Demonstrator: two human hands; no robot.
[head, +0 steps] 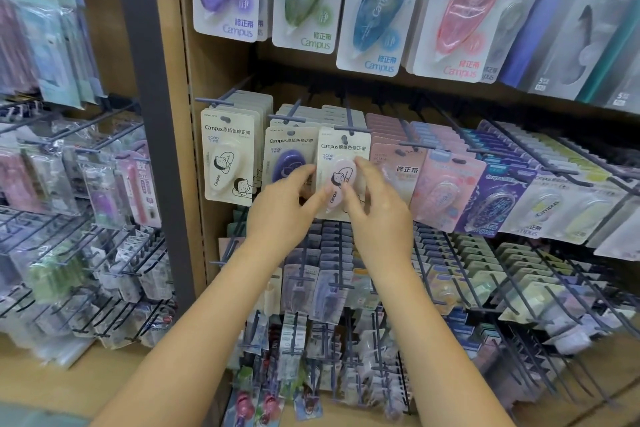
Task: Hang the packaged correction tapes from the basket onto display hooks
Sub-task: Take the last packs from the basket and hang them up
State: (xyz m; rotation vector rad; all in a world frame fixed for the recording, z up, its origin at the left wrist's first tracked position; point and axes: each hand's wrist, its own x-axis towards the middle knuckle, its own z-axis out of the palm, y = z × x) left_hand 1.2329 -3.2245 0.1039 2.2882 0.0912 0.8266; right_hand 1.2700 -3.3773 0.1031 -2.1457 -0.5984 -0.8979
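1. Head view: I see both bare hands raised to the middle row of hooks, set close together on one pack.
2. My left hand [287, 204] sits at about 8 o'clock of the pink tape pack [341, 173]; its thumb and fingers pinch the pack's left edge.
3. My right hand [377, 211] sits at 4 o'clock of the same pack, fingers curled round its right edge, fingertips touching the blister.
4. The pack hangs at the front of its hook [348, 128], whose bar end shows at 12 o'clock of the card, through the hang hole.
5. Just at 9 o'clock of it hangs a purple pack [287, 156], partly behind my left fingers; further to 9 o'clock, a white pack [227, 163].
6. At 3 o'clock runs a line of pink packs [398, 170], then lilac and yellow ones, all on hooks.
7. At 12 o'clock, the upper row carries large Campus packs [372, 7] in purple, green, blue and pink.
8. At 6 o'clock, under my forearms, lower rows hold many small packs.
9. At 9 o'clock, beyond a grey post [152, 107], another rack [79, 184] carries blurred goods.
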